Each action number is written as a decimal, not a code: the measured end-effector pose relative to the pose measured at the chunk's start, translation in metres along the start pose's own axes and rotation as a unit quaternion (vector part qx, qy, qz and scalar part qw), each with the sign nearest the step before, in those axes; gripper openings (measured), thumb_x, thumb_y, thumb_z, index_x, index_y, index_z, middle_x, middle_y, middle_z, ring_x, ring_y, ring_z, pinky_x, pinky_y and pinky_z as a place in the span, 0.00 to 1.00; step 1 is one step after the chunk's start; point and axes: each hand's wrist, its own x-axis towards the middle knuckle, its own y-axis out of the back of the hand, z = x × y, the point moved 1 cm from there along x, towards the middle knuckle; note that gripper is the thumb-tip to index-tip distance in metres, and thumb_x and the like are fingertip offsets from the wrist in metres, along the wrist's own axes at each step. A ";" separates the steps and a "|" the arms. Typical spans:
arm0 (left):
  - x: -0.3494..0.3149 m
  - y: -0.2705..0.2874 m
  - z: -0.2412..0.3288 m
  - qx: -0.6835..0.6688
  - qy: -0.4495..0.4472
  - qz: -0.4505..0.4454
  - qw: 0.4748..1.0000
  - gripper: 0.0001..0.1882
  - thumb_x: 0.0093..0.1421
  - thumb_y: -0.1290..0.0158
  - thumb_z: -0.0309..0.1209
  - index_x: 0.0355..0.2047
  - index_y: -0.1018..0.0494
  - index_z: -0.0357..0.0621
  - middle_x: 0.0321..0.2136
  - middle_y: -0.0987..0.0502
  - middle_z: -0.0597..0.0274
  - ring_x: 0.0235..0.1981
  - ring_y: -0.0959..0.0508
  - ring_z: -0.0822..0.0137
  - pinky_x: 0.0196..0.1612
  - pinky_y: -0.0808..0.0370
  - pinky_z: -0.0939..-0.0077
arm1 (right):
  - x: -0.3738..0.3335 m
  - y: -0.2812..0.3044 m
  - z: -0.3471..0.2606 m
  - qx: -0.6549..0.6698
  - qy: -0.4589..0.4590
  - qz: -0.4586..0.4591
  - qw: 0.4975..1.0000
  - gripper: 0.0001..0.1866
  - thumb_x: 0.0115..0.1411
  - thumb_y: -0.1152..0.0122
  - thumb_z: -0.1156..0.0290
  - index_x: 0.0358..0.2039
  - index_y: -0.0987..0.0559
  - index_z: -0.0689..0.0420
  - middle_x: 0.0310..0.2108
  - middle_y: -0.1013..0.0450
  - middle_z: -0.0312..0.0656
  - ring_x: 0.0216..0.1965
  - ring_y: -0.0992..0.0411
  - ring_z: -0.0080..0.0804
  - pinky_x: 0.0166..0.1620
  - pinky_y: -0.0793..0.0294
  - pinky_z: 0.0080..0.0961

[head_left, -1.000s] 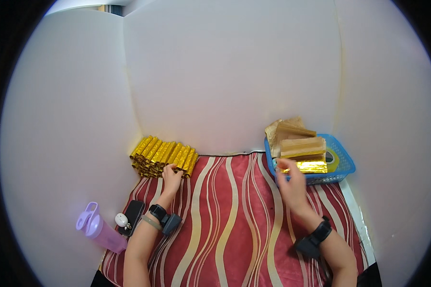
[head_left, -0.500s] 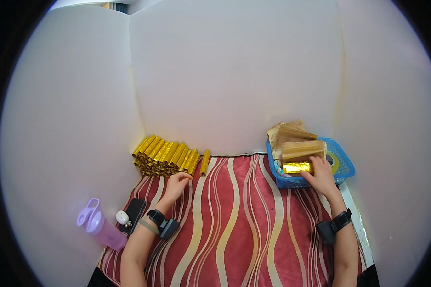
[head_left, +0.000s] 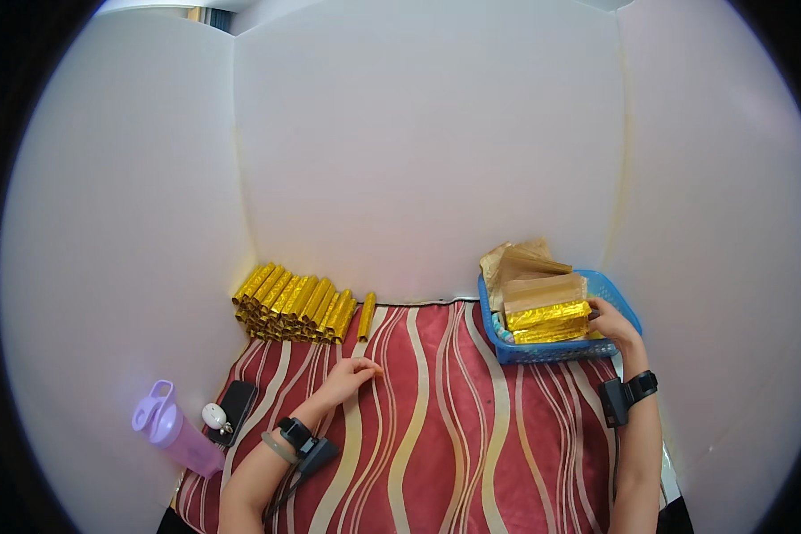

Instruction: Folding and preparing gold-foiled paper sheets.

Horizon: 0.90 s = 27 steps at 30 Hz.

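My left hand [head_left: 349,378] lies flat and open on the red cloth with wavy cream stripes [head_left: 454,427], below a stack of gold foil rolls [head_left: 294,304]. One single gold roll [head_left: 366,316] lies apart at the stack's right end. My right hand [head_left: 610,327] reaches into the blue plastic basket [head_left: 552,352] and touches the pile of gold foil sheets [head_left: 547,315] in it. Brown paper sheets [head_left: 523,267] stand up behind the foil. Whether the fingers grip a sheet is hidden by the pile.
A lilac drinking bottle [head_left: 174,432], a black phone [head_left: 234,408] and a small white object [head_left: 214,416] lie at the cloth's left edge. White curved walls [head_left: 418,151] close in the back and both sides. Both wrists wear black bands.
My right hand moved from the cloth's middle into the basket at the right. My left hand drew back from the stack, leaving one roll beside it.
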 end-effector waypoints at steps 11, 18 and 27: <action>0.024 -0.069 0.083 0.043 -0.146 -0.061 0.986 0.11 0.61 0.53 0.24 0.41 0.23 0.39 0.37 0.22 0.58 0.40 0.23 0.68 0.46 0.28 0.75 | -0.012 0.004 -0.018 -0.137 0.045 -0.007 0.990 0.47 0.36 0.35 0.80 0.62 0.41 0.58 0.61 0.45 0.58 0.63 0.45 0.51 0.64 0.44 0.35; 0.041 -0.122 0.086 -0.005 -0.125 -0.159 0.979 0.10 0.64 0.53 0.25 0.43 0.25 0.38 0.41 0.24 0.64 0.46 0.26 0.70 0.51 0.31 0.74 | -0.002 0.006 0.006 -0.152 0.118 -0.011 0.981 0.40 0.38 0.27 0.70 0.56 0.29 0.43 0.64 0.48 0.60 0.66 0.49 0.53 0.65 0.45 0.38; 0.039 -0.128 0.060 -0.131 -0.052 -0.142 0.980 0.12 0.65 0.52 0.27 0.46 0.25 0.37 0.45 0.23 0.62 0.50 0.27 0.71 0.57 0.34 0.76 | 0.009 -0.003 -0.002 -0.127 0.143 0.073 0.979 0.29 0.50 0.32 0.50 0.47 0.21 0.57 0.56 0.34 0.55 0.61 0.40 0.48 0.62 0.42 0.37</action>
